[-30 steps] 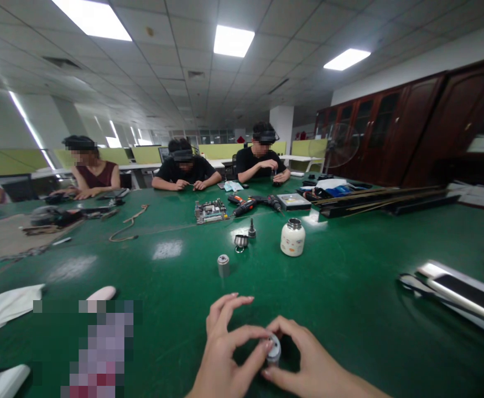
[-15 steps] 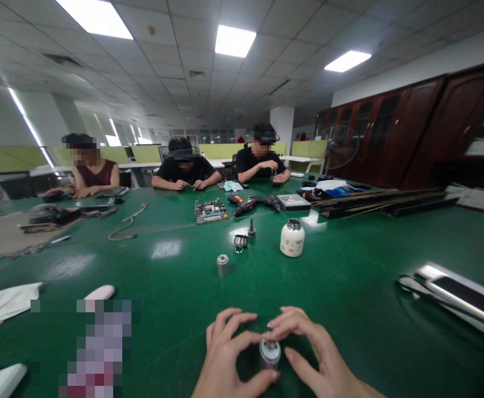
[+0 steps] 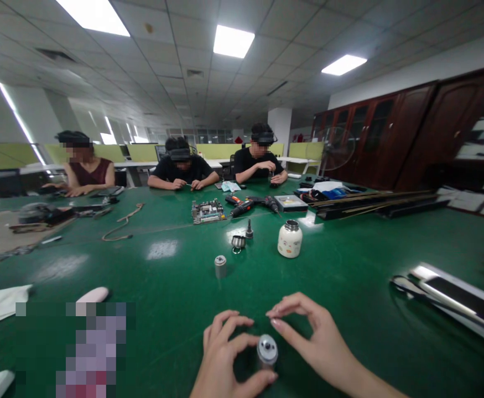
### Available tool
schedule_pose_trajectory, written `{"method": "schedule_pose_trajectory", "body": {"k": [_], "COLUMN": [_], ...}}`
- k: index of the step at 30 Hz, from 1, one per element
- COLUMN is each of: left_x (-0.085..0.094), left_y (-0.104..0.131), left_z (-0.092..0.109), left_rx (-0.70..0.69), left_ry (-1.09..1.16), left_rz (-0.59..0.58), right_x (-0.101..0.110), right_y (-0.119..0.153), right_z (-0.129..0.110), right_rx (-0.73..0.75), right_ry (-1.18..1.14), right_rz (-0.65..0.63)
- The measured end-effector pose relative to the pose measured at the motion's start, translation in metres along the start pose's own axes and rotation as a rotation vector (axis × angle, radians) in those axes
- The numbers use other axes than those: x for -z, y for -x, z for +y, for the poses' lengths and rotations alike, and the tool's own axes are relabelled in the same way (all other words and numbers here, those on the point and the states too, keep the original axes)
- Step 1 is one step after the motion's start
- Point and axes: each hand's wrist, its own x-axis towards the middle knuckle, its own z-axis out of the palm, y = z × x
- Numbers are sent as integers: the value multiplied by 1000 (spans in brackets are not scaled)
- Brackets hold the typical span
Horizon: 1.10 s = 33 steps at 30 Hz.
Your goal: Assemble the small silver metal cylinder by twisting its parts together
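A small metal cylinder [image 3: 267,351] with a round silver top stands upright near the table's front edge. My left hand [image 3: 229,354] curls around its left side, index finger and thumb against it. Just above and to the right of the cylinder, my right hand [image 3: 308,329] has thumb and index fingertips pinched together; anything between them is too small to make out. Farther forward stands a similar metal cylinder [image 3: 220,267]. Beyond it are a small metal cup-like part [image 3: 238,242] and a dark pointed part [image 3: 249,230]. A cream jar [image 3: 290,240] with an open top stands to their right.
Across the green table [image 3: 175,293] lie a circuit board [image 3: 208,211], power drills [image 3: 242,207] and a flat metal box [image 3: 290,203]. A long black-and-white device [image 3: 461,298] is at right. A pink oval object [image 3: 93,294] lies left. Three people sit opposite.
My right hand has moved off the cylinder's top, its thumb and index finger coming together. The cylinder's top now shows fully. My left hand stays around it. The whole view has shifted slightly.
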Motion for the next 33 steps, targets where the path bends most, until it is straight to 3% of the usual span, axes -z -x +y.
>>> {"method": "schedule_pose_trajectory", "body": {"k": [3,8,13,18,28,33], "left_x": [0,1,1,0,1,-3], "left_y": [0,0,-2,2,0,3], "left_z": [0,0,0,0,2,-1], "left_rx": [1,18,18,22,0,-15], "left_ry": [6,1,-12,-3,22,36], "left_rz": [-14,-28,-38,-19,8,37], "right_x": [12,18,10,0,-6,-10], "right_y": [-13,-20,-14,1,11,10], "right_z": [22,53,28,-3,-4,-7], "right_rx": [-54,-87,-107,-70,-1,-48], "right_ry": [71,151,-26,-74,-26,-7], "right_rz": [30,-73,3,-136,-108,-121]}}
